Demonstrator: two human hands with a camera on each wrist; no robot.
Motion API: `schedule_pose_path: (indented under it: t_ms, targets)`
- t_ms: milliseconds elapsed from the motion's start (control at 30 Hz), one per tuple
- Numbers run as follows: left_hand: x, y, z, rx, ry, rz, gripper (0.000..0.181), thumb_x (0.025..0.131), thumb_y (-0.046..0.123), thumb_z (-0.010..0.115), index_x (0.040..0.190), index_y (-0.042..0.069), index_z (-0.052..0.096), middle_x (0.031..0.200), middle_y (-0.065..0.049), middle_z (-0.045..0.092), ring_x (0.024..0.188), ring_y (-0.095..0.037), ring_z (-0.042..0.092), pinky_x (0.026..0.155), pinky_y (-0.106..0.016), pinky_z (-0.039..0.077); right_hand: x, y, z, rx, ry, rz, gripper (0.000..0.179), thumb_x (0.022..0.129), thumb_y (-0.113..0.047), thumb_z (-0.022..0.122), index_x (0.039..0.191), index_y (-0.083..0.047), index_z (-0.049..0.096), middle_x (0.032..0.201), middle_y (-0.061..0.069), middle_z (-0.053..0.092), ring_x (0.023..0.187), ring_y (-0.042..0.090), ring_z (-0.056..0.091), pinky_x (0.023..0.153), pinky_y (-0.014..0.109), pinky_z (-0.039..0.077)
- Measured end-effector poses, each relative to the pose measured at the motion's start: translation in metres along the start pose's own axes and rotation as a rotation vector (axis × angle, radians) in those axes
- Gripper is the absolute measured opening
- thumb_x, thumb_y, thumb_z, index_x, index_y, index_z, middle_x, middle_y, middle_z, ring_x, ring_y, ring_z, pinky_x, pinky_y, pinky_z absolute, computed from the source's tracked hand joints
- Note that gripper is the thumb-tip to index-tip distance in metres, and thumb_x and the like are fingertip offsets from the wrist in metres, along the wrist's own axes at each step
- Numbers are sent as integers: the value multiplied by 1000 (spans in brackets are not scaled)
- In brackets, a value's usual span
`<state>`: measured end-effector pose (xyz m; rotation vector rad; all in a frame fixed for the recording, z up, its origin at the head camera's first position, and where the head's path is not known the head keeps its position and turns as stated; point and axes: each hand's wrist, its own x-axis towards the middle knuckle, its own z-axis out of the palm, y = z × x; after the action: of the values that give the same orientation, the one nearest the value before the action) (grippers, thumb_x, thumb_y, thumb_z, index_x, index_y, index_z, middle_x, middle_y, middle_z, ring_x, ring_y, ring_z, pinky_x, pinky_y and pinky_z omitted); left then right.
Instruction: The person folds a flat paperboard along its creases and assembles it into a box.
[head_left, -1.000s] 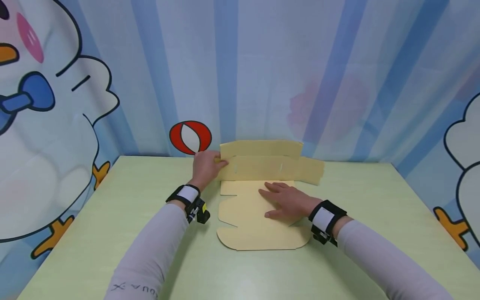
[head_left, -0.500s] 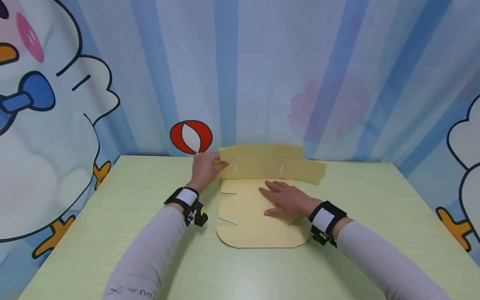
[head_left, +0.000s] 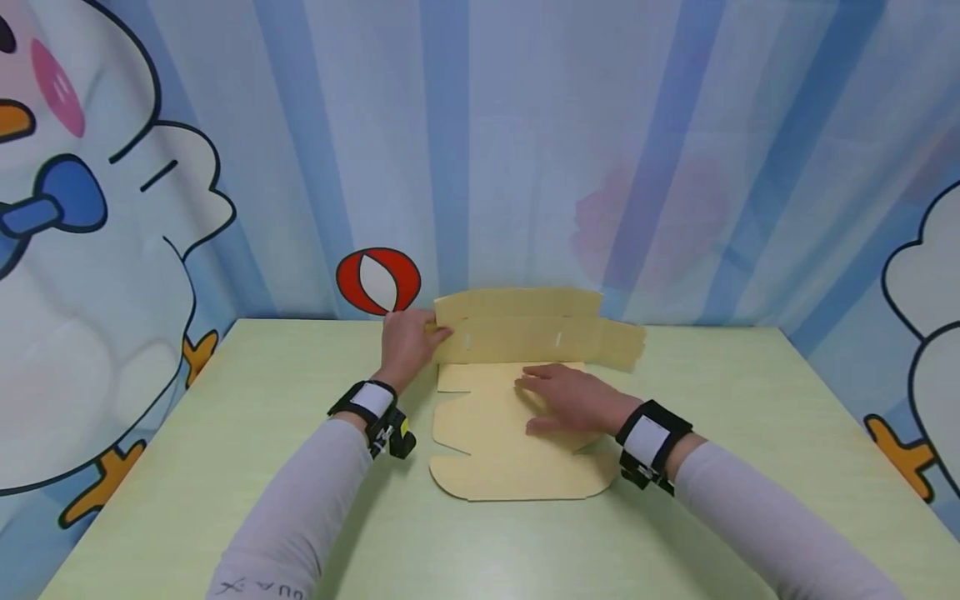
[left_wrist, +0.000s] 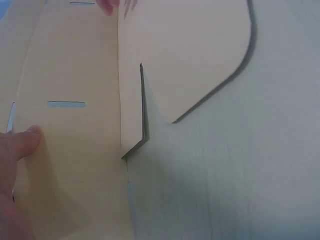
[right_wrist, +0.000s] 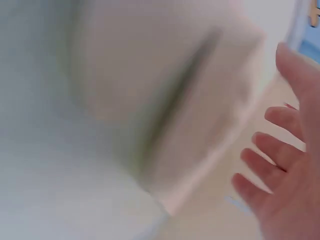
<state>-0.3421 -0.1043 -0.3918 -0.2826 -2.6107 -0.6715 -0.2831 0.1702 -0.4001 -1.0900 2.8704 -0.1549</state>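
A tan cardboard box blank (head_left: 480,467) lies on the table, with rounded flaps and slits along its sides. Its far panel (head_left: 517,340) is bent up from the flat part and has two small slots. My left hand (head_left: 407,346) pinches that panel's left end; in the left wrist view the thumb (left_wrist: 27,142) presses its face near a slot (left_wrist: 66,104). Over the flat part is my right hand (head_left: 573,400), fingers extended and holding nothing. In the blurred right wrist view, its fingers (right_wrist: 267,165) are spread; whether they touch the cardboard I cannot tell.
The pale green table (head_left: 247,433) extends to both sides of the cardboard. Behind it hangs a blue striped curtain (head_left: 510,150) with printed cartoon birds and a red-and-white ball. Each wrist wears a strapped camera.
The raised panel has tipped slightly, its top edge lower than a second ago. My right hand's fingers have shifted and look less flat on the cardboard. The left hand keeps its pinch.
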Motion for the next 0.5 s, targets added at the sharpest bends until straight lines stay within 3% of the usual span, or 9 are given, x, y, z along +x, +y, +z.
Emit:
schedule_pose_path:
  t_ms: [167, 333, 400, 500]
  targets:
    - [0, -1, 1, -6, 2, 10, 39, 85, 31, 78, 59, 8, 61, 48, 0, 39, 60, -22, 54, 72, -33, 25, 8, 2, -38, -83, 321, -102, 39, 88, -27, 75, 120, -6, 68, 121, 13, 68, 116, 31, 63, 97, 44, 53]
    - [0, -1, 1, -6, 6, 15, 39, 86, 31, 77, 59, 7, 61, 48, 0, 39, 61, -23, 56, 73, -33, 26, 18, 11, -71, -131, 632, -119, 26, 85, -9, 77, 109, -5, 69, 105, 12, 66, 101, 30, 62, 87, 43, 54]
    - [0, -2, 2, -8, 5, 13, 36, 86, 30, 77, 61, 7, 64, 48, -1, 41, 62, -23, 57, 73, -33, 26, 22, 16, -76, -143, 681, -86, 30, 85, -7, 76, 113, -3, 66, 109, 15, 64, 105, 32, 59, 91, 46, 51]
    - [0, -3, 3, -11, 10, 13, 35, 85, 30, 78, 63, 7, 66, 48, -1, 43, 62, -23, 57, 72, -34, 26, 26, 21, -77, -143, 653, -3, 42, 85, -9, 76, 124, -2, 61, 121, 17, 63, 115, 36, 57, 97, 51, 47]
